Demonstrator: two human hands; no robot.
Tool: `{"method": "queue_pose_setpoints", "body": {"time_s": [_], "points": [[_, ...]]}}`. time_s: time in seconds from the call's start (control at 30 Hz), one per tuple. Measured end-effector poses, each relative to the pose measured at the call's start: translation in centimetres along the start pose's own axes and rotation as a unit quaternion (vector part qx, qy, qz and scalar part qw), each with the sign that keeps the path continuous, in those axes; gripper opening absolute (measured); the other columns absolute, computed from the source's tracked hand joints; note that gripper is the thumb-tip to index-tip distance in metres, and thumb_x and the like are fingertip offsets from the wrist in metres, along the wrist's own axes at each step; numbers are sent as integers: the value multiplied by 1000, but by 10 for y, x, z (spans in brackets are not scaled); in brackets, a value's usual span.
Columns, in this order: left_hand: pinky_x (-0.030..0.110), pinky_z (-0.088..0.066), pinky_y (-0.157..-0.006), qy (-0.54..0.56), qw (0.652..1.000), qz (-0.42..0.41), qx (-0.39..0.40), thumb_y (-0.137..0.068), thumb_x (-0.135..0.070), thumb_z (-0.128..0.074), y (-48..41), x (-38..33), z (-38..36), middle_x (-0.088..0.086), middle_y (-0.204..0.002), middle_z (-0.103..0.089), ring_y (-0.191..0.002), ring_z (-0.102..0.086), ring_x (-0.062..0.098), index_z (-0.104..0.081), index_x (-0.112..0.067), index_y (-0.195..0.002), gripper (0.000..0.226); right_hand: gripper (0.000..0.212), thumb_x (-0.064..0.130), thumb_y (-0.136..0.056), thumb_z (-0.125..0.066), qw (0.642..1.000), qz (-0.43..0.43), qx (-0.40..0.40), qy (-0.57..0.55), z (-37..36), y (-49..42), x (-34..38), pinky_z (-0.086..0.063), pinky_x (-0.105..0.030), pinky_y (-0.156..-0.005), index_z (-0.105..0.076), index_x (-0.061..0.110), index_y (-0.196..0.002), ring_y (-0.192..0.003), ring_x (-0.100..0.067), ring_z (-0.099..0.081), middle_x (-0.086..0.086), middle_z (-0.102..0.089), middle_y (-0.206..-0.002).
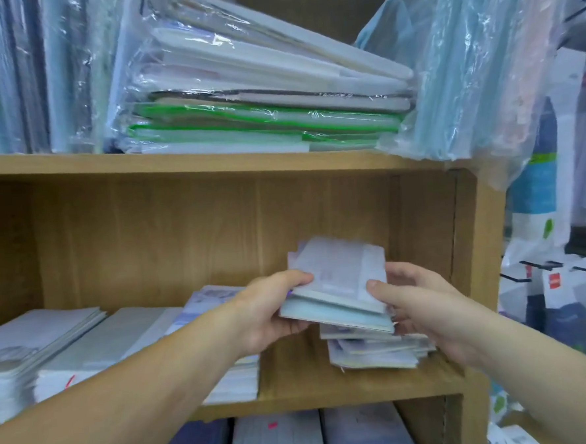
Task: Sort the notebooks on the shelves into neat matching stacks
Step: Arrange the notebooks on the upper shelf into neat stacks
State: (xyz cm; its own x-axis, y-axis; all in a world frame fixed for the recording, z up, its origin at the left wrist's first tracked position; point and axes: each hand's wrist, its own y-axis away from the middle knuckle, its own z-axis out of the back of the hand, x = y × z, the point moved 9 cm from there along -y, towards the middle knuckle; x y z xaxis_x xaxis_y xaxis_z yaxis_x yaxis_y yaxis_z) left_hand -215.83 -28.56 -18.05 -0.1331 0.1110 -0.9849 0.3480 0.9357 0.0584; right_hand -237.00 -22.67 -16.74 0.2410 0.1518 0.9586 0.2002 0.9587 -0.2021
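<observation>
A small bundle of pale lilac and white notebooks (339, 280) is held tilted above the middle wooden shelf (295, 393). My left hand (273, 312) grips its left edge and my right hand (416, 303) grips its right edge. Directly below lies an untidy pile of similar small notebooks (371, 354) on the shelf's right part. Further left on the same shelf sit a lilac patterned stack (217, 295), a white stack (113, 339) and another pale stack (24, 344).
The upper shelf (178, 160) carries a leaning pile of plastic-wrapped notebooks with green edges (263, 96) and upright wrapped packs (28, 73). Plastic bags (474, 66) hang over the right side. The lowest shelf holds blue and grey notebook stacks (277, 439). Hanging goods (562, 274) fill the far right.
</observation>
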Motion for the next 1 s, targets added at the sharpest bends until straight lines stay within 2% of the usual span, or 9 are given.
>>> {"method": "queue_pose_setpoints", "body": {"time_s": [0.13,0.33,0.4,0.47,0.57,0.63,0.73,0.83,1.0], "points": [[47,-57,-98,-46,997,-10,-54,-93,-20,-71,17,-12,59,17,-113,-76,-107,-73,34,-70,-3,-118,30,52,35,-90,-76,1000,3,14,-17,-59,-5,2,-61,-43,-90,-55,31,-137,-107,-22,-70,6,-69,-127],[37,-62,-64,-65,993,-25,-100,-96,-16,-69,31,-21,110,19,-109,-75,-88,-75,30,-66,0,-117,27,35,32,-100,-65,998,22,56,3,-123,-12,12,-57,-22,-63,-55,26,-133,-94,-14,-69,5,-69,-115],[39,-61,-58,-37,989,-37,-137,-93,-11,-71,34,-24,123,26,-113,-71,-85,-74,34,-60,4,-120,33,32,37,-100,-62,997,37,63,35,-130,-11,18,-59,-24,-74,-52,28,-129,-94,-11,-68,8,-69,-106],[42,-60,-57,2,984,-48,-169,-91,-7,-71,36,-25,132,29,-115,-67,-85,-72,38,-54,4,-123,38,45,42,-102,-57,985,78,41,151,-122,-16,17,-54,-32,-95,-51,23,-142,-103,-13,-67,7,-72,-106],[49,-63,-65,5,978,-50,-201,-91,-8,-72,39,-15,137,30,-112,-65,-90,-72,41,-51,3,-117,35,43,39,-101,-50,860,164,29,482,-112,-27,9,-42,-35,-108,-56,27,-142,-134,-18,-50,4,-62,-136],[46,-62,-63,-4,975,-49,-215,-92,-10,-70,41,-9,136,29,-110,-63,-87,-71,41,-47,1,-110,31,36,47,-99,-45,774,186,118,594,-118,-32,-18,-24,-40,-121,-67,27,-120,-145,-13,-35,8,-62,-134],[39,-60,-56,-5,974,-52,-219,-93,-12,-68,42,-5,132,24,-105,-61,-80,-69,36,-43,-3,-109,31,65,61,-91,-17,661,186,182,703,-116,-36,-50,0,-48,-124,-65,34,-126,-145,-10,-32,16,-61,-132],[35,-58,-53,-19,975,-50,-214,-93,-14,-69,38,0,127,19,-99,-62,-75,-68,31,-43,-2,-119,38,77,66,-85,-5,608,236,167,740,-112,-37,-52,-8,-47,-122,-62,42,-131,-128,-15,-51,14,-62,-127],[39,-61,-59,-15,980,-43,-192,-92,-12,-69,35,14,111,16,-96,-68,-77,-71,30,-53,-7,-109,25,60,59,-93,-23,579,301,144,744,-99,-35,-41,-23,-46,-116,-76,34,-107,-114,-22,-62,10,-64,-120]]}}
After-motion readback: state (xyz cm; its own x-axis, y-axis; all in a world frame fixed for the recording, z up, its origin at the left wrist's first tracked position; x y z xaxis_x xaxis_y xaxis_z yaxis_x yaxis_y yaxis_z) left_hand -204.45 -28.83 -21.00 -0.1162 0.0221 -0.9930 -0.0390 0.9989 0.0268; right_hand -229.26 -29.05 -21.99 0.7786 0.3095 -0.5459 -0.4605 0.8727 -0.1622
